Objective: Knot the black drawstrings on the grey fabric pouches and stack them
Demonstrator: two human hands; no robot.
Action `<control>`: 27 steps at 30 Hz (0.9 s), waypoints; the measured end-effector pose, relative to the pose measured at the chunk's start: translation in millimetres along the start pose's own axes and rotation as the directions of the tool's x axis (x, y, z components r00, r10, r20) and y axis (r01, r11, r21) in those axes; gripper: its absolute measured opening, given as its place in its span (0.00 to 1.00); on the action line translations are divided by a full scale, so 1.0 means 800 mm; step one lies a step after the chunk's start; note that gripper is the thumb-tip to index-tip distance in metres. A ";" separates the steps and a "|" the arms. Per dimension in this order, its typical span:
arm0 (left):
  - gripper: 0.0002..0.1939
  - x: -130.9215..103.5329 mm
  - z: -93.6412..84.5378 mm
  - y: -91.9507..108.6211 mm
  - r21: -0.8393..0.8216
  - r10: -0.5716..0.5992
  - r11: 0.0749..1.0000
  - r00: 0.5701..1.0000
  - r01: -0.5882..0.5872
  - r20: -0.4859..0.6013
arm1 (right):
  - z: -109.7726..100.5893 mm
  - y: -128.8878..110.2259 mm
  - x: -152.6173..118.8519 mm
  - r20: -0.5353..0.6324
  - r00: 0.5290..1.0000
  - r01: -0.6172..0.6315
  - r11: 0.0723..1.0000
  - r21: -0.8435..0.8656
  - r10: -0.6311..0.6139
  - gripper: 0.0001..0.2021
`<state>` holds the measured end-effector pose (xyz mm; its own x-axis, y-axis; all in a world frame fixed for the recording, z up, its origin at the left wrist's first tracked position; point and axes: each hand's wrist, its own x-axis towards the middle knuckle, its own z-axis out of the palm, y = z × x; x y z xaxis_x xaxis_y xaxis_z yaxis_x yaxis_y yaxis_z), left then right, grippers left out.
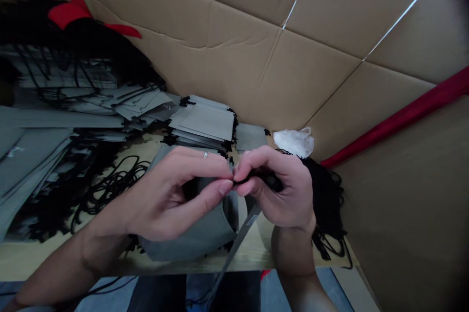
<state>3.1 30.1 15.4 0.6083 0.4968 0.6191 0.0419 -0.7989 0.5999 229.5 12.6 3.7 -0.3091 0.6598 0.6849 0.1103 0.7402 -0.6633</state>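
Both of my hands meet above the near part of the table. My left hand (pixel 170 199), with a ring on one finger, pinches the end of a black cord (pixel 241 181) between thumb and forefinger. My right hand (pixel 287 185) grips the same cord close by, its other fingers curled in around a dark bunch. Below the right hand hangs a grey flat piece (pixel 242 231) with a small white mark, seen nearly edge-on and reaching past the table edge. Under my left hand lies a grey pouch-like piece (pixel 183 246), partly covered.
Stacked grey pieces with black cords (pixel 205 119) stand behind the hands, beside a white plastic bag (pixel 295 142). Larger grey stacks (pixel 32 156) and loose black cords (pixel 113 180) fill the left. A black cord bundle (pixel 328 204) lies right. Cardboard walls (pixel 220 19) enclose the wooden table (pixel 252 256).
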 end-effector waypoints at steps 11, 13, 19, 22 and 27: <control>0.17 -0.004 -0.004 -0.002 -0.101 -0.089 0.992 0.994 0.082 -0.062 | 0.015 -0.003 0.002 -0.093 0.995 -0.010 0.993 0.118 0.021 0.10; 0.18 -0.004 -0.004 0.001 -0.079 -0.113 0.991 0.992 0.108 -0.060 | 0.007 -0.006 0.002 -0.136 0.990 -0.023 1.000 0.020 0.025 0.12; 0.17 0.000 -0.001 0.004 -0.101 -0.158 0.983 0.987 0.154 -0.033 | -0.006 -0.007 0.002 -0.098 0.995 0.027 0.999 -0.047 -0.032 0.14; 0.17 0.002 0.002 0.002 -0.117 -0.155 0.982 0.987 0.150 -0.042 | -0.005 -0.005 0.004 -0.064 0.998 0.018 0.999 -0.044 -0.020 0.15; 0.19 -0.001 0.004 0.002 -0.095 -0.204 0.975 0.978 0.200 -0.037 | -0.002 -0.002 0.005 -0.086 0.992 0.081 0.990 -0.112 -0.090 0.09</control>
<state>4.7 27.5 14.1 0.5574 0.6616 0.5015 0.0873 -0.6475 0.7571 229.7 14.4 7.6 -0.2358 0.5989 0.7653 0.1900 0.8007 -0.5681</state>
